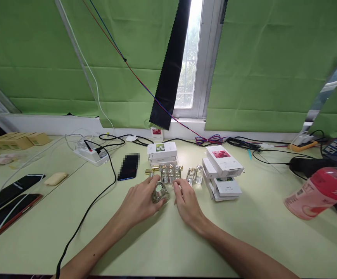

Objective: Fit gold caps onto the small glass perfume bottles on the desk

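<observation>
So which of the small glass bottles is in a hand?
The round one with the silver cap, in the left hand; the others stand in a row behind, untouched.

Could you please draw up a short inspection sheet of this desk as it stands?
Surface: pale green table, seam at left.
Job's things: small glass bottle under left hand; row of bottles behind; two more bottles.
Clutter: white boxes, box stack, phone, pink bottle lying down, two dark phones.
Hands: left fingers curled round the bottle; right hand beside it, fingers bent.
Cables: black cable, power strip.
Surroundings: green curtains, window.
</observation>
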Tool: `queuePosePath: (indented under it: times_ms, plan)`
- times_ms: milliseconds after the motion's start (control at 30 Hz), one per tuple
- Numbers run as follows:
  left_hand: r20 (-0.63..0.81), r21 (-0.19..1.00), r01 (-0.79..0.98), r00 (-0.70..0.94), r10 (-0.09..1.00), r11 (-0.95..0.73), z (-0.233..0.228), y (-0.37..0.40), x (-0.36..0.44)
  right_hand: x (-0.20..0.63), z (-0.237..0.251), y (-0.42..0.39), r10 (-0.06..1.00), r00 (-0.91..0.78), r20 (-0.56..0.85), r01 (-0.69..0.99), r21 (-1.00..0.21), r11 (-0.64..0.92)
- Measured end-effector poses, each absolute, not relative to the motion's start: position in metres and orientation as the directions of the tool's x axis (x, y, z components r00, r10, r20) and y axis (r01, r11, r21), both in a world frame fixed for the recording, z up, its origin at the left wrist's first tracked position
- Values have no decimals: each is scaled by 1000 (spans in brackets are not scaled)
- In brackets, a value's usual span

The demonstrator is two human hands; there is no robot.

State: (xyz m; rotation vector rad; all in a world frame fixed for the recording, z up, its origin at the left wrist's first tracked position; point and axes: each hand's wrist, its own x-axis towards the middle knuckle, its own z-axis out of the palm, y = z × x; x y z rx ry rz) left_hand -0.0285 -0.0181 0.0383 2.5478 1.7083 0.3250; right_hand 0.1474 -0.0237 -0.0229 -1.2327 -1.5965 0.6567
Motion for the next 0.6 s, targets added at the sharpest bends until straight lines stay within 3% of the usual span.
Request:
queuePosePath:
  times_ms: [600]
  plan:
    - [135, 127, 986, 90, 987, -107, 39, -26, -64, 148, -29, -23, 928, -21, 372, 435, -832, 343]
